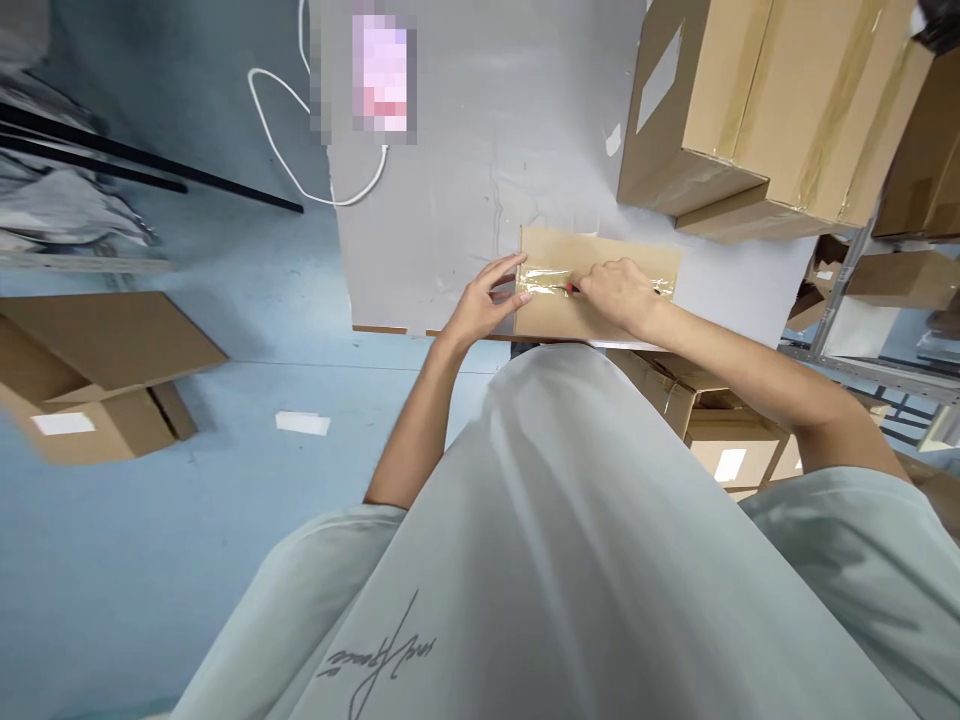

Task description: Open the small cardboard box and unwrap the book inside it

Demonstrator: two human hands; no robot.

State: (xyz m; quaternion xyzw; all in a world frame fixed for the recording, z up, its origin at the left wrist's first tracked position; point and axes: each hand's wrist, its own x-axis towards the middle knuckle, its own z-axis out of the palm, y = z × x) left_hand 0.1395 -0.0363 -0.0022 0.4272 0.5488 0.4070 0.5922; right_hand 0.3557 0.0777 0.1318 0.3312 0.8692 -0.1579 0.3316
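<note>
A flat cardboard box (577, 318) lies near the front edge of the table, with shiny clear tape (546, 281) running along its middle. My left hand (484, 300) is at the box's left end, fingers and thumb spread apart and touching its edge. Over the tape, my right hand (619, 292) is closed around a box cutter (572, 288). Only a bit of red and black shows at its front, plus a dark end behind the hand. The blade's tip is too small to make out.
On the grey table (435, 230), a blurred-out screen (384, 70) with a white cable (289, 178) is at the far left. Large cartons (795, 100) stand at the back right. An open carton (112, 400) sits on the blue floor at left; a metal shelf (840, 290) is at right.
</note>
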